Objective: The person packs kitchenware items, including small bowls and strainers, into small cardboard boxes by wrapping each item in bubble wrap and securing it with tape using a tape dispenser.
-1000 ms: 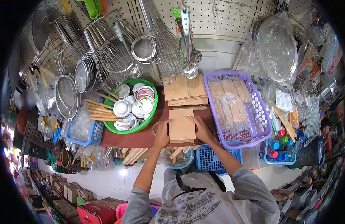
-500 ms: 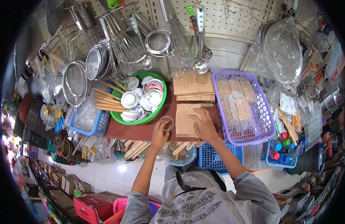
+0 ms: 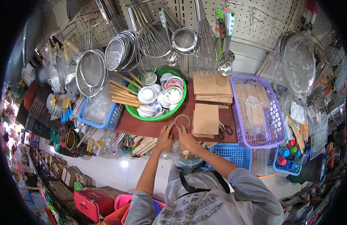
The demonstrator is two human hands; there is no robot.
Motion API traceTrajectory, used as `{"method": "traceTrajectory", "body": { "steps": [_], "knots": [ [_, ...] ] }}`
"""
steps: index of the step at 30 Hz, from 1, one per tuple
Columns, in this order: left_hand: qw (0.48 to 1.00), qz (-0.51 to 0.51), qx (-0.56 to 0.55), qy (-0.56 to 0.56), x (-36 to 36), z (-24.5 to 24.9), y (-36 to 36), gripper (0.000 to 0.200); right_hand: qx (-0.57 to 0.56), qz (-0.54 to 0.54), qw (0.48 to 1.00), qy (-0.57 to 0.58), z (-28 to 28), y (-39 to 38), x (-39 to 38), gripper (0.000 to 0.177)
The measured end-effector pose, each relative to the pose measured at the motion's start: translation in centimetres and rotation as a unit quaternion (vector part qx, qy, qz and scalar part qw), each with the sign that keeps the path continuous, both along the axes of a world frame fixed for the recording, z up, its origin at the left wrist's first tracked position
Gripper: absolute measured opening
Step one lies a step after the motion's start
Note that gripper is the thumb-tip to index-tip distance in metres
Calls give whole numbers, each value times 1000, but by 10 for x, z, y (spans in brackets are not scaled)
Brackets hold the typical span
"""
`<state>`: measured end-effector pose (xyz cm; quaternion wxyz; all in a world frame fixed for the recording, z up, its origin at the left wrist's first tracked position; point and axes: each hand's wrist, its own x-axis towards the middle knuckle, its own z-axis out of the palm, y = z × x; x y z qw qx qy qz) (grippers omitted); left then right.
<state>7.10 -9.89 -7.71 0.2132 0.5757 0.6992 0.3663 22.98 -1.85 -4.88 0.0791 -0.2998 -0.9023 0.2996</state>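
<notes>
A roll of clear tape [image 3: 182,120] stands at the front of the brown tabletop, its ring partly tilted up. My left hand [image 3: 165,138] closes its fingers at the roll's lower left edge. On the lower right edge, the fingertips of my right hand [image 3: 187,139] are pinched at the tape, close to the left fingers. What lies between the fingertips is too small to see. Just right of the roll is a small stack of brown cardboard pieces [image 3: 205,119]. Black-handled scissors [image 3: 226,130] lie beside that stack, partly hidden beneath it.
A green basin [image 3: 158,118] of small bowls and wooden rolling pins sits left. Larger cardboard sheets [image 3: 213,87] lie behind, and a purple basket [image 3: 280,141] with wrapped packs stands right. Whisks [image 3: 206,56] and strainers [image 3: 91,71] hang over the table. A blue crate [image 3: 233,150] is below.
My right hand has left the cardboard pieces and come over to the tape roll beside my left hand. The scissors have come into sight. The head view has shifted, moving the scene rightward.
</notes>
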Motion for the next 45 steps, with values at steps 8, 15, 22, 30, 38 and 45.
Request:
{"method": "traceTrajectory", "body": {
  "steps": [8,15,22,30,38,45],
  "knots": [
    [998,-37,-26,54,-17,-23,25,56,-9,-93,995,-26,-44,13,-19,46],
    [997,-60,-35,18,-36,-18,25,24,-13,-97,994,49,-33,8,-14,26],
    [964,-190,-3,-186,-60,-15,16,21,-54,-60,991,102,-8,0,-3,27],
    [940,-212,-53,-261,-54,59,17,40,-228,-99,942,225,49,-14,5,20],
    [959,-256,-35,-119,-48,142,24,47,-297,-97,917,249,110,-21,9,24],
    [944,-297,9,-144,-61,141,43,41,-251,-112,936,219,132,-18,-5,39]
  ]
}}
